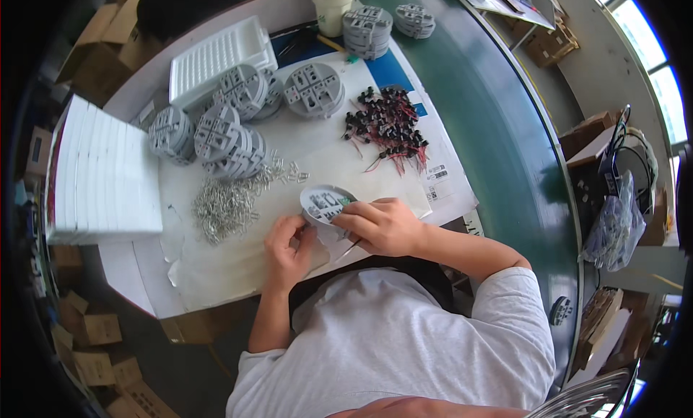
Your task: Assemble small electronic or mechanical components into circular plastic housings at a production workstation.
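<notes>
A grey round plastic housing with a compartmented inside sits tilted in front of me at the table's near edge. My left hand has its fingers curled against the housing's near left rim. Over the right side of the housing is my right hand, its fingers closed and bent down into it. A small green part shows beside those fingertips. From under the right hand sticks a thin dark stick-like thing; its kind is unclear, and what the fingertips pinch is hidden.
A pile of small metal clips lies left of my hands. Stacked grey round housings stand behind it. Black parts with red wires lie heaped back right. White foam sheets stand left; a green conveyor belt runs along the right.
</notes>
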Available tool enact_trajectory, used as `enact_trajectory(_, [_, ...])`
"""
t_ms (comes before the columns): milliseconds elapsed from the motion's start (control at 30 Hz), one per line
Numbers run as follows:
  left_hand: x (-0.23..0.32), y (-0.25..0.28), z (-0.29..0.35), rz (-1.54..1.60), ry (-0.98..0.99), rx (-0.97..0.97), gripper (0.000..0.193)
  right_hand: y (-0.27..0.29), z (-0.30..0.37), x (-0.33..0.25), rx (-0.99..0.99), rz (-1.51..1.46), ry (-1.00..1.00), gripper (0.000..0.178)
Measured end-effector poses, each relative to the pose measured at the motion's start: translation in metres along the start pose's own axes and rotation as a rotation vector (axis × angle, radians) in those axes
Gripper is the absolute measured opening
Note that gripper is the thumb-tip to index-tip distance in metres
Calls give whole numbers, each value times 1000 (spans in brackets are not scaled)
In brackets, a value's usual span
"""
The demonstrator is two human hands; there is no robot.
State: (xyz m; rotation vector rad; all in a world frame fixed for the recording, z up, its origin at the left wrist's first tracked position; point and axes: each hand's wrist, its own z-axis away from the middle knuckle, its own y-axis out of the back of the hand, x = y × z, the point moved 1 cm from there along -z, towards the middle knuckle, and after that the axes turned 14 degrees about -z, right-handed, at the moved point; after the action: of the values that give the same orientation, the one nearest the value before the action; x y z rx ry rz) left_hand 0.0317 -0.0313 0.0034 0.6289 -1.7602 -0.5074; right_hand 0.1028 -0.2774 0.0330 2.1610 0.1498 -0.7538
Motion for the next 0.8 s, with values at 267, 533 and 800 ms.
enact_trajectory(267, [4, -9, -6, -55, 7, 74, 19, 281, 147, 275, 1005, 211, -783, 42])
enact_trajectory(533, [15, -11, -4, -180, 30, 86, 19, 269, 36, 256, 660, 585, -933, 46])
enact_trajectory(800, [15, -11, -7, -248, 29, 68, 20, 206, -68, 345, 321, 740, -773, 50])
